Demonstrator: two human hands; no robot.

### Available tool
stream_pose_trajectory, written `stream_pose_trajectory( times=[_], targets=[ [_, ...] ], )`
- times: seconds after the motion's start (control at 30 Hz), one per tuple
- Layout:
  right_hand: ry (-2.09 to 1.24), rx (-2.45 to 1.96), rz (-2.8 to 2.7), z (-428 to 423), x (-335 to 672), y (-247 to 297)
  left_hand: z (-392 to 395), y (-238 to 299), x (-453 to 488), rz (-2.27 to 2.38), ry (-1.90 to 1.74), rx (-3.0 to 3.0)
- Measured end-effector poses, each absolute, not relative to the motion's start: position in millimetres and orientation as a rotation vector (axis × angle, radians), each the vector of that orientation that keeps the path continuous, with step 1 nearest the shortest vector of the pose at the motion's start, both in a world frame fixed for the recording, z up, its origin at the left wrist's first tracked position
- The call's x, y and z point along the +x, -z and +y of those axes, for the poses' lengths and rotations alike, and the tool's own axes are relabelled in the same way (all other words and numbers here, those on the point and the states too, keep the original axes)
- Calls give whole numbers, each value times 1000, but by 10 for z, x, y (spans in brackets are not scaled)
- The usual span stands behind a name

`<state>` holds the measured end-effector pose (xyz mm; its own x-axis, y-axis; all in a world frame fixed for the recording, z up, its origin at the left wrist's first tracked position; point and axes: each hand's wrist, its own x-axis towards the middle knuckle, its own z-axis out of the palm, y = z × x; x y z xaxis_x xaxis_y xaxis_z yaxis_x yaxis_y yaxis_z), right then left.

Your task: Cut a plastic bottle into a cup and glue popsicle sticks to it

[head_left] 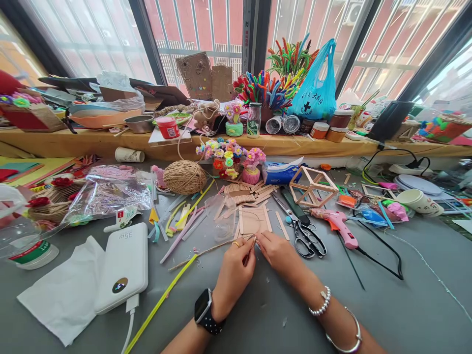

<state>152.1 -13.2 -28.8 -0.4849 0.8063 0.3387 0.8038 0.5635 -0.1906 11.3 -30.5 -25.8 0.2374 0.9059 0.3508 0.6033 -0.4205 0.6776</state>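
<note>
My left hand point(236, 268), with a black watch on the wrist, is closed in a pinch on a thin twine-wrapped stick point(217, 248) that runs off to the left over the grey table point(387, 305). My right hand point(275, 250), with bracelets on the wrist, pinches the same stick's near end, fingertips touching those of the left. Just beyond both hands lies a flat panel of popsicle sticks point(253, 220). A clear plastic cup point(221, 221) lies on its side to the left of that panel.
Black scissors point(304, 231) and a pink glue gun point(337, 223) lie to the right. A white power bank point(123, 265) on tissue, a yellow pipe cleaner point(165, 295), a twine ball point(184, 177), a wooden stick frame point(313, 187) and small yarn flower pots point(230, 160) crowd the table. The shelf behind holds craft supplies.
</note>
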Motion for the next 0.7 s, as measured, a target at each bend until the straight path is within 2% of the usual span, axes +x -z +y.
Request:
stream_pose_trajectory(
  times=[0.27, 0.47, 0.7],
  targets=[
    [326, -1271, -2383, -151, 1419, 413, -327, 272, 123, 1425, -964, 2174],
    [433, -1303, -2284, -176, 1370, 419, -325, 253, 137, 1431, -961, 2137],
    [166, -1366, -2177, -136, 1404, 383, -298, 219, 147, 1389, -988, 2039]
  ],
)
